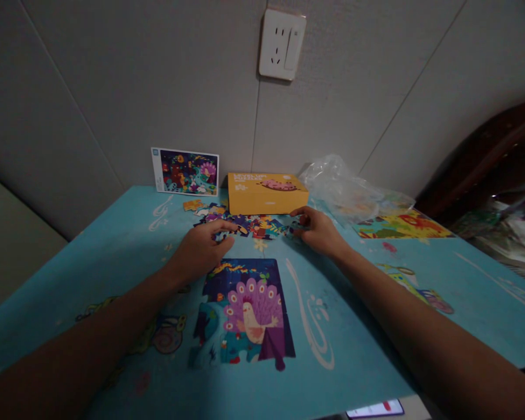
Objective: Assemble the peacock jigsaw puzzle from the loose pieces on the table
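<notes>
A partly joined jigsaw puzzle (249, 315) lies flat in front of me, showing a purple peacock on a dark blue ground. Behind it spreads a heap of loose puzzle pieces (262, 226). My left hand (203, 248) rests at the heap's left side, thumb and forefinger apart, fingertips over the pieces. At the right end my right hand (318, 230) has its forefinger reaching toward the box and its thumb by a dark piece. Its other fingers are partly hidden; no piece is visibly lifted.
A yellow puzzle box (266, 195) stands behind the heap against the wall. Left of it leans a picture card (188, 171). To the right lie a clear plastic bag (341, 186) and another colourful puzzle (402, 226). A phone (376, 409) shows at the near edge.
</notes>
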Motion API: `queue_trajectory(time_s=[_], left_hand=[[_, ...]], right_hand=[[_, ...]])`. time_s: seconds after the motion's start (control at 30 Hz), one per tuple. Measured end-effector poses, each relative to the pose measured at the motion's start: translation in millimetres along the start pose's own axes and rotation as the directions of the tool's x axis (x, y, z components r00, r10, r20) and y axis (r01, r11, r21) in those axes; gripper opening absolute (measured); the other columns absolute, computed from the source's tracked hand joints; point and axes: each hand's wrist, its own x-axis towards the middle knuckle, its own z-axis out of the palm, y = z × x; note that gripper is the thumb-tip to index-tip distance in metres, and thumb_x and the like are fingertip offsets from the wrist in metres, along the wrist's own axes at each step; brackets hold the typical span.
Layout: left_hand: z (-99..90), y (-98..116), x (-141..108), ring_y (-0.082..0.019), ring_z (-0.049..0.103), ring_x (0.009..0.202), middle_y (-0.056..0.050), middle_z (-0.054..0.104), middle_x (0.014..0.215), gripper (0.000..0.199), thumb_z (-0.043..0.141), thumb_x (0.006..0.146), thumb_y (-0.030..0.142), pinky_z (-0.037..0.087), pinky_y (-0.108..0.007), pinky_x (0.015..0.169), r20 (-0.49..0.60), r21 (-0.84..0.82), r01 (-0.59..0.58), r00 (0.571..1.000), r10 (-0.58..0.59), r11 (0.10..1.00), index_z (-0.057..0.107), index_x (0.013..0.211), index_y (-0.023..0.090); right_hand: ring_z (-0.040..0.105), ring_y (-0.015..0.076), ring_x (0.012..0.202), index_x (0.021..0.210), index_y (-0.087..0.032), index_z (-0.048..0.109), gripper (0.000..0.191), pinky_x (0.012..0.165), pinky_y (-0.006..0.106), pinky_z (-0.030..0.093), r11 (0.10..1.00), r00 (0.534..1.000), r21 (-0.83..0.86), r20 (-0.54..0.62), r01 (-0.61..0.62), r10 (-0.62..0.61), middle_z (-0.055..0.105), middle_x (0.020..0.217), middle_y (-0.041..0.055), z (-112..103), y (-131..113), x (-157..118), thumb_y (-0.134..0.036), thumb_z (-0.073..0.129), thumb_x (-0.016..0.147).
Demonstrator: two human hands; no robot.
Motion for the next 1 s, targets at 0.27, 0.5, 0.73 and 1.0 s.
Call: queue_trajectory(time_s=[0.27, 0.5, 0.73, 1.0], left_hand=[[-1.6, 3, 0, -0.013, 0.058, 0.043, 0.003, 0.065, 0.06, 0.037, 0.055, 0.082, 0.034, 0.045, -0.025, 0.053, 0.015, 0.041, 0.018, 1.0, -0.018, 0.999, 0.068, 0.113, 0.019], [-1.4, 4, -1, -0.014, 0.055, 0.043, 0.005, 0.059, 0.049, 0.04, 0.055, 0.082, 0.035, 0.042, -0.025, 0.051, 0.016, 0.046, 0.003, 1.0, -0.004, 0.999, 0.068, 0.115, 0.017], [-3.0, 5, -1, -0.015, 0.054, 0.045, 0.004, 0.058, 0.049, 0.042, 0.054, 0.081, 0.036, 0.038, -0.024, 0.048, 0.011, 0.088, -0.004, 1.0, 0.003, 0.996, 0.069, 0.114, 0.017], [-3.1, 4, 1, -0.016, 0.054, 0.047, 0.002, 0.06, 0.051, 0.043, 0.053, 0.08, 0.039, 0.038, -0.024, 0.048, 0.009, 0.112, -0.013, 1.0, 0.012, 0.994, 0.07, 0.112, 0.015]], right_hand=[[0.053, 0.0149, 0.065, 0.084, -0.016, 0.067, 0.016, 0.063, 0.029, 0.042, 0.948, 0.957, 0.291, -0.289, 0.128, -0.041, 0.058, 0.07, 0.0017, 0, -3, 2, -0.02, 0.06, 0.07], [0.051, 0.0122, 0.06, 0.082, -0.015, 0.068, 0.016, 0.06, 0.026, 0.042, 0.883, 0.989, 0.446, -0.064, 0.147, -0.133, 0.059, 0.067, -0.0003, 24, -17, -9, -0.028, 0.067, 0.072], [0.066, 0.0193, 0.077, 0.084, -0.016, 0.075, 0.014, 0.074, 0.031, 0.047, 0.987, 0.992, 0.099, -0.043, 0.125, -0.121, 0.074, 0.083, 0.0065, 2, -17, -4, -0.023, 0.063, 0.079], [0.067, 0.03, 0.1, 0.111, -0.008, 0.071, 0.037, 0.086, 0.036, 0.048, 0.925, 0.972, -0.33, -0.2, -0.188, 0.126, 0.072, 0.109, 0.0178, -24, 23, 16, -0.032, 0.066, 0.083]])
